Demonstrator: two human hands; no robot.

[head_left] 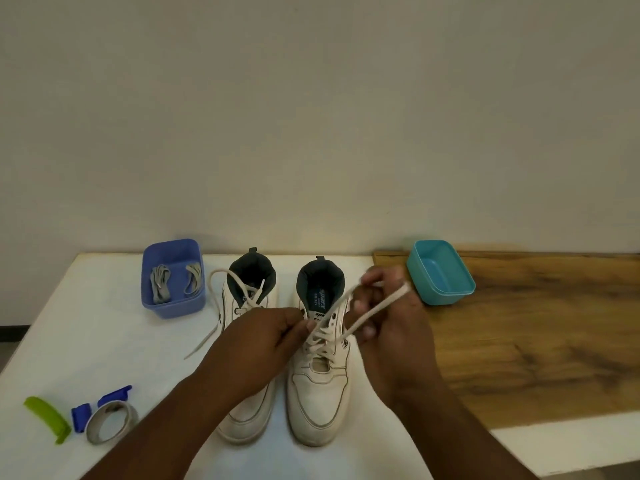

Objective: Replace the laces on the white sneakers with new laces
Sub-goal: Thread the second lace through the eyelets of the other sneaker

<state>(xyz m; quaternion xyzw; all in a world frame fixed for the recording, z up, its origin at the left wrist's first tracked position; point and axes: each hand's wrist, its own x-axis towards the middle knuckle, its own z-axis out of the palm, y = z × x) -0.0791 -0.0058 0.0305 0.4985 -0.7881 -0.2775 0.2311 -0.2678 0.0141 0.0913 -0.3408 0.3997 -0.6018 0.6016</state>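
Note:
Two white sneakers stand side by side on the white table, toes toward me. My right hand [388,317] holds a loop of the right sneaker's [317,396] cream lace [372,311] beside the upper eyelets. My left hand [263,344] pinches the same lace over the tongue and covers part of the left sneaker [246,424]. The left sneaker's own lace [213,299] hangs loose, one end trailing onto the table. Grey laces [161,284] lie in a blue tub [171,306] at the back left.
A teal tub [440,275] sits at the back right on a wooden surface [536,341]. A roll of tape [110,422], a blue dispenser [114,396] and a green clip [48,414] lie front left. A plain wall rises behind the table [104,348].

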